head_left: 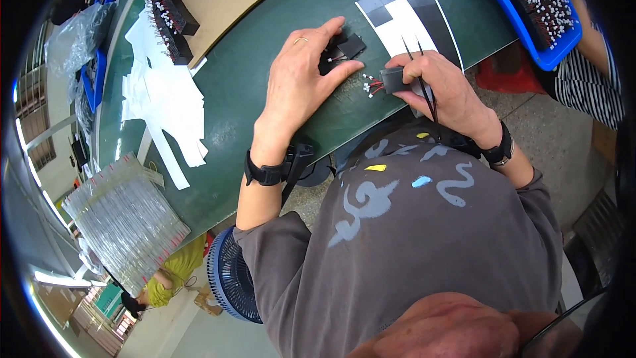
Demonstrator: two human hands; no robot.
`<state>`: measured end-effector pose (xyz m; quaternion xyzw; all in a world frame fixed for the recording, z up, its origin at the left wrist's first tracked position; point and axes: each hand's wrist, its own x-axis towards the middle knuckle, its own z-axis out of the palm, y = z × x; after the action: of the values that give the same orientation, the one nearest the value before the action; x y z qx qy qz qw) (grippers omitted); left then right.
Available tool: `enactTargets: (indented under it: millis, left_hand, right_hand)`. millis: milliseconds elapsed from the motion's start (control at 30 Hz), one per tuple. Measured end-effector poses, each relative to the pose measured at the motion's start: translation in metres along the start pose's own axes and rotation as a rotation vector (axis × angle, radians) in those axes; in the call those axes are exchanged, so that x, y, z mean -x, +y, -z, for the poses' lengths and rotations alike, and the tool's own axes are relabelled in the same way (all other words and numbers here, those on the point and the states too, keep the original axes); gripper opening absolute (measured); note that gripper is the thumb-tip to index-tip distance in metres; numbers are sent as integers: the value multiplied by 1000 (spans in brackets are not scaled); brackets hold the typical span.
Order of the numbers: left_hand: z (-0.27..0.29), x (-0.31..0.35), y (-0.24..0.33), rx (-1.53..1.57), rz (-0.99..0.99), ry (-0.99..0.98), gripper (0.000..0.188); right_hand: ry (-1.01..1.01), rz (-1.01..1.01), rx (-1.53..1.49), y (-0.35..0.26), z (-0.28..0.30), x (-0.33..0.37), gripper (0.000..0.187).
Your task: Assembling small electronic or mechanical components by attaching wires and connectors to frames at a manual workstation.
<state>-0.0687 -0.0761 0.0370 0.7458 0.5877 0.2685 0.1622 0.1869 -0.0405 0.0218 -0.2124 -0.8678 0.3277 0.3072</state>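
My left hand (298, 69) is over the green table, thumb and fingers spread around the near side of a few flat black packs (351, 46) with thin wires. Whether it touches them I cannot tell. My right hand (444, 86) grips a small stack of black packs (392, 80) close to the table's front edge. Red and black leads with white connectors (372, 85) stick out from that stack toward the left. A pair of dark tweezers (425, 86) is also held in my right hand, tips pointing away from me.
White and grey sheets (401, 20) lie beyond my right hand. At far right stands a blue tray (553, 53) of wired packs, with another person beside it. White paper strips (165, 93), black pack stacks (177, 13) on a tan board and a clear-wrapped bundle (126, 219) are leftward.
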Motion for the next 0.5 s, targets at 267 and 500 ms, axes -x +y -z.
enactTargets:
  millis: [267, 500]
  left_hand:
    - [-5, -8, 0, -10, 15, 88, 35]
    - [-5, -3, 5, -122, -48, 133, 20]
  right_hand:
    - [4, -19, 21, -2, 4, -4, 39]
    - [1, -24, -31, -6, 4, -1, 39]
